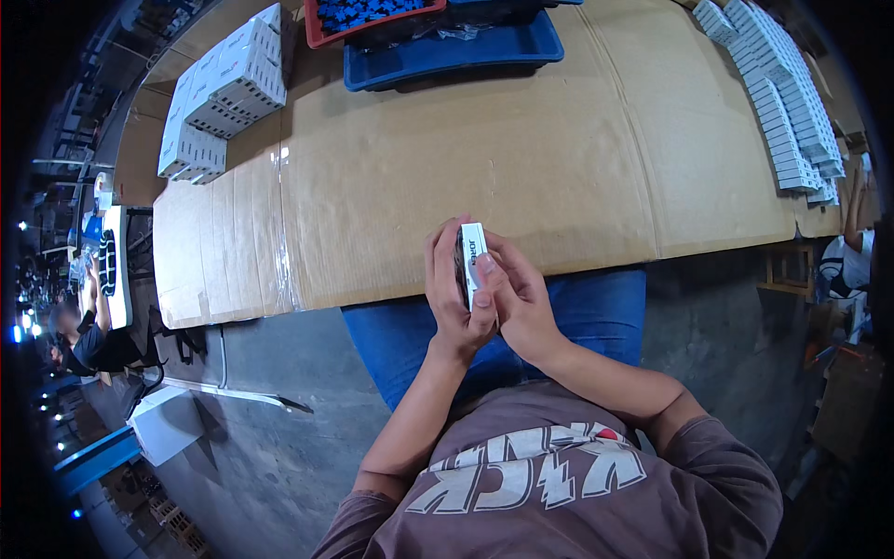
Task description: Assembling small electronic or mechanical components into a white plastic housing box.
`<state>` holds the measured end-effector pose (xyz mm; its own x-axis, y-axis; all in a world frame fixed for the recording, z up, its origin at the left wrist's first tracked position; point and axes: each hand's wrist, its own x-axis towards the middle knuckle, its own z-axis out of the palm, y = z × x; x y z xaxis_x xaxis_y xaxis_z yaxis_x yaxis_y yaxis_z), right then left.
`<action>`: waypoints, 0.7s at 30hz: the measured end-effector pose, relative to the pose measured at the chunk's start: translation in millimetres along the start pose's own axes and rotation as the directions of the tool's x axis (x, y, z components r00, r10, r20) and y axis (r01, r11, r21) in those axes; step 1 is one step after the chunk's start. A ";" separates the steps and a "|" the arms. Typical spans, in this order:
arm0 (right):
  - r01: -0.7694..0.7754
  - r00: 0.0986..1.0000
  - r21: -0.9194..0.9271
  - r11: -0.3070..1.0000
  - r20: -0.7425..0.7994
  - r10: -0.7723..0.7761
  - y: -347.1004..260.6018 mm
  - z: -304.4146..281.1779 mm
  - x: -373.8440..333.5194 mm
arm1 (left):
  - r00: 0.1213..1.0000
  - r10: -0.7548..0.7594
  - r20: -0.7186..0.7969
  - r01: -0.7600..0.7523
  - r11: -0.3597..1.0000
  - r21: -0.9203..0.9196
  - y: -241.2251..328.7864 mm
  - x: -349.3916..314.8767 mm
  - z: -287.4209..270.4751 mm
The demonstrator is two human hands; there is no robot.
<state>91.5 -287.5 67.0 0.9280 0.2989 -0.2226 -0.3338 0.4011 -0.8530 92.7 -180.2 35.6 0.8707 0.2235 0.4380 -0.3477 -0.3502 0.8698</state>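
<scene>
A small white box [473, 244] with dark print stands on end between my two hands, just above the near edge of the table. My left hand [447, 289] wraps its left side, with the thumb low on the front. From the other side my right hand [521, 303] grips it, the thumb pressed against its printed face. Something dark shows along the box's left side, too small to make out. The lower end of the box is hidden by my thumbs.
The table [410, 177] is covered in brown cardboard. Stacked white boxes stand at far left [223, 88] and far right [782, 102]. At the back are a blue tray [456, 58] and a red tray [321, 35] of blue pieces. Other people sit at both sides.
</scene>
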 end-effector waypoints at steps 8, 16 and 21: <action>0.004 0.998 -0.041 0.999 0.063 -0.001 0.0 -6.2 -7.4 | 0.998 -0.025 -0.059 0.025 1.000 -0.013 2.5 1.3 2.2; -0.131 0.987 -0.066 0.989 0.082 0.137 -5.4 -14.3 14.3 | 0.977 -0.210 -0.029 0.193 0.939 -0.284 -12.9 -9.5 6.8; -0.003 0.976 -0.286 0.958 0.206 0.064 -16.1 -32.3 20.0 | 0.988 -0.155 -0.012 0.152 0.981 -0.124 -7.5 -8.3 16.7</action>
<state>120.8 -316.0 61.0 0.8506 0.4959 -0.1750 -0.2749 0.1357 -0.9518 93.9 -194.6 21.6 0.9098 0.2862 0.3007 -0.2515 -0.1965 0.9477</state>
